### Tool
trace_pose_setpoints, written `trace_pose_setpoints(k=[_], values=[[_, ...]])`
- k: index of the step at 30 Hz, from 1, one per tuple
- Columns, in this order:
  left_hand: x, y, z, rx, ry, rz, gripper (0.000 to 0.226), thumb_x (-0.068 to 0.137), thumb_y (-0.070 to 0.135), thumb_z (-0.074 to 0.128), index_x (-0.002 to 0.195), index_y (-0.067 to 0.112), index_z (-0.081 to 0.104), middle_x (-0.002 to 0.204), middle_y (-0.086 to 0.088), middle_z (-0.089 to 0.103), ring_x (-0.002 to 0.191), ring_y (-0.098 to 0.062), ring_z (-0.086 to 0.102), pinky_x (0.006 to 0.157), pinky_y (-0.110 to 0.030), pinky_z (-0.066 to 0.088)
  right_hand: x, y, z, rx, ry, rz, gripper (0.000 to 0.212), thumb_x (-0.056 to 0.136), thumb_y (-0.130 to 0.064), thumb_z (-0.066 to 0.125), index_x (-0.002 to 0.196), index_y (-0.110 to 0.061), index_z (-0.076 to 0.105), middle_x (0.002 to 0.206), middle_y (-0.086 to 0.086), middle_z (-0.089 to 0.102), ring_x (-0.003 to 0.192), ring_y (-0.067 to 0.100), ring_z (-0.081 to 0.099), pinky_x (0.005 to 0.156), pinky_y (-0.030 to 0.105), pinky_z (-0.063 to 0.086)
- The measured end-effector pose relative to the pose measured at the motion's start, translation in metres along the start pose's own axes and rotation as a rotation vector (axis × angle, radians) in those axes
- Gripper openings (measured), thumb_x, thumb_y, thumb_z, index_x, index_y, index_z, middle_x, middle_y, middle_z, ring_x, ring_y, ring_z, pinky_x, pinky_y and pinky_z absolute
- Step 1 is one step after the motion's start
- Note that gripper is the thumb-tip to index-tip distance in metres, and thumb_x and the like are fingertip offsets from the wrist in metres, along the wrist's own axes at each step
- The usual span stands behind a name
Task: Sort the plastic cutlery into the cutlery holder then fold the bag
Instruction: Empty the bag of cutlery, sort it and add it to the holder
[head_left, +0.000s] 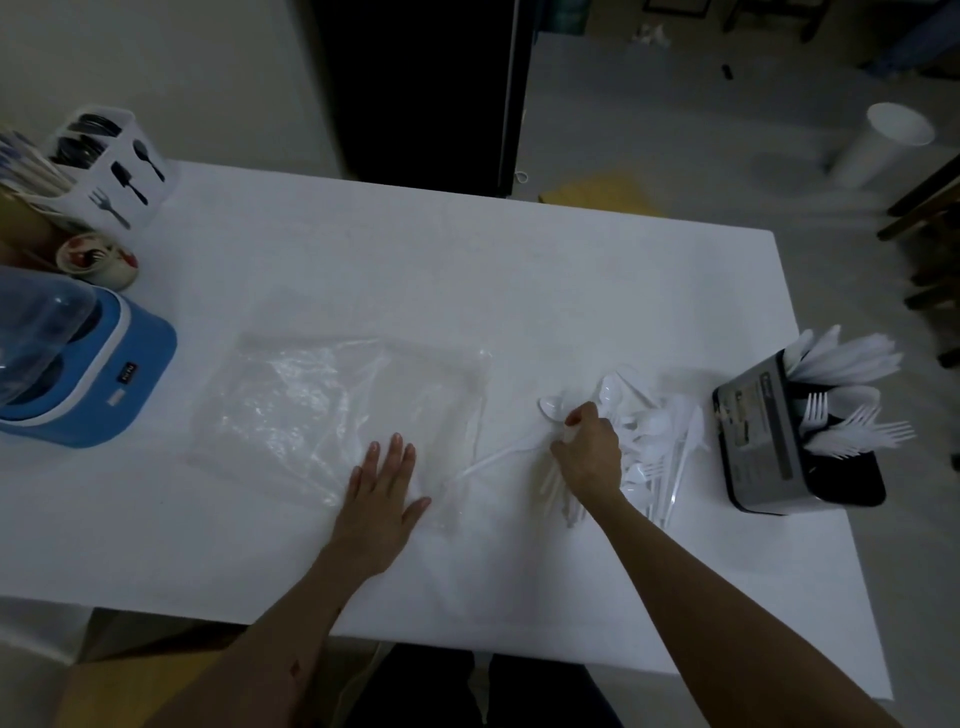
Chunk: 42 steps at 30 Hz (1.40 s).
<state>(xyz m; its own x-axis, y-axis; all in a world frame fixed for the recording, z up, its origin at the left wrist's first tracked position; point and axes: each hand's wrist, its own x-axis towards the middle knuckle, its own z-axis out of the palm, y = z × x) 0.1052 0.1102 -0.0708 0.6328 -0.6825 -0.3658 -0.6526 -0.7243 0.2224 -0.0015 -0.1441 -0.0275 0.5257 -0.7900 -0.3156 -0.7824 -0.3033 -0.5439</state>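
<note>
Dimly lit: white table (467, 270); left hand (382, 499) flat on clear plastic bag (332, 410), right hand (589, 452) pinching spoons (553, 408) beside loose cutlery pile (654, 441); cutlery holder (784, 447) near right edge, contents blurred.

table (467, 270) white | bag (311, 410) clear, glossy creases | loose cutlery pile (649, 436) white | cutlery holder (779, 447) black and grey, printed label; forks, spoons in it white | far caddy (124, 176) white, black spoon-knife-fork silhouettes | appliance (104, 374) blue, white trim, clear lid | cup (98, 260) white with red marks | bin (878, 145) white
</note>
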Motion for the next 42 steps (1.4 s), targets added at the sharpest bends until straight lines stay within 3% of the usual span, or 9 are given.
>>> trace_pose_setpoints(k=[6,10,16,19,23,27,33,36,42], values=[[0.003,-0.038,-0.010,0.089,0.034,-0.084,0.086,0.084,0.071,-0.007,0.153,0.021,0.010,0.161,-0.004,0.000,0.147,-0.030,0.002,0.115,-0.055,0.013,-0.008,-0.005,0.002,-0.199,0.046,-0.131,0.036,0.086,-0.018,0.070,0.118,-0.011,0.055,0.122,0.013,0.046,0.106,0.032,0.052,0.074,0.035,0.050],[0.003,-0.024,-0.014,0.089,0.084,-0.117,0.065,0.095,0.037,0.046,0.148,0.004,0.029,0.158,-0.016,0.014,0.144,-0.036,0.019,0.110,-0.058,0.029,-0.014,-0.011,0.018,-0.414,0.086,-0.470,0.040,0.071,-0.004,0.074,0.110,-0.009,0.065,0.122,0.016,0.058,0.099,0.038,0.058,0.065,0.041,0.054],[0.001,0.010,-0.010,0.025,0.090,0.053,0.069,0.095,0.051,-0.007,0.153,0.019,0.012,0.160,-0.005,0.004,0.147,-0.025,0.006,0.115,-0.045,0.015,-0.029,-0.013,0.047,-0.588,-0.305,-0.781,0.064,0.095,-0.002,0.045,0.153,-0.017,0.024,0.162,0.011,0.015,0.148,0.032,0.016,0.119,0.044,0.016],[-0.002,0.010,-0.003,0.001,0.057,0.043,0.080,0.082,0.062,-0.024,0.152,0.028,-0.003,0.158,0.000,-0.016,0.146,-0.020,-0.011,0.115,-0.041,0.000,-0.029,0.005,0.042,-0.587,-0.256,-0.890,0.060,0.088,0.001,0.056,0.146,-0.009,0.040,0.156,0.016,0.032,0.145,0.035,0.027,0.118,0.043,0.011],[-0.003,0.006,0.002,0.005,0.061,0.025,0.085,0.079,0.062,-0.028,0.152,0.027,-0.001,0.158,0.000,-0.015,0.147,-0.021,-0.009,0.116,-0.041,-0.001,-0.024,0.030,0.021,-0.608,-0.215,-1.034,0.057,0.062,-0.005,0.082,0.117,-0.005,0.068,0.128,0.015,0.064,0.121,0.029,0.060,0.107,0.045,0.034],[-0.005,0.013,-0.001,-0.022,0.035,-0.013,0.084,0.085,0.060,-0.021,0.153,0.021,0.010,0.160,-0.006,-0.003,0.148,-0.024,-0.001,0.116,-0.045,0.008,-0.024,0.060,0.006,-0.541,-0.148,-1.112,0.045,0.074,-0.002,0.064,0.119,-0.001,0.066,0.131,0.015,0.061,0.126,0.030,0.055,0.111,0.048,0.032],[-0.008,0.043,-0.006,-0.112,0.111,-0.041,0.072,0.098,0.049,0.001,0.146,0.006,0.034,0.157,-0.014,0.022,0.144,-0.028,0.019,0.112,-0.046,0.022,-0.033,0.048,-0.005,-0.441,0.077,-0.571,0.023,0.077,-0.027,0.076,0.091,-0.013,0.064,0.090,0.005,0.065,0.080,0.030,0.064,0.065,0.037,0.050],[-0.008,0.062,-0.011,-0.192,0.193,-0.034,0.068,0.096,0.050,0.009,0.148,0.010,0.030,0.159,-0.009,0.015,0.147,-0.021,0.007,0.117,-0.038,0.010,-0.029,0.029,-0.003,-0.449,0.030,-0.293,0.035,0.084,-0.045,0.069,0.093,-0.012,0.062,0.088,0.004,0.066,0.081,0.026,0.061,0.066,0.036,0.050],[-0.004,0.087,-0.016,-0.450,0.243,-0.039,0.048,0.102,0.026,0.034,0.147,0.012,0.029,0.161,-0.002,0.008,0.144,-0.006,-0.007,0.119,-0.027,0.003,-0.021,0.014,-0.002,-0.288,-0.058,-0.043,0.019,0.084,-0.027,0.061,0.096,-0.012,0.059,0.095,0.002,0.064,0.089,0.021,0.061,0.071,0.033,0.051]])
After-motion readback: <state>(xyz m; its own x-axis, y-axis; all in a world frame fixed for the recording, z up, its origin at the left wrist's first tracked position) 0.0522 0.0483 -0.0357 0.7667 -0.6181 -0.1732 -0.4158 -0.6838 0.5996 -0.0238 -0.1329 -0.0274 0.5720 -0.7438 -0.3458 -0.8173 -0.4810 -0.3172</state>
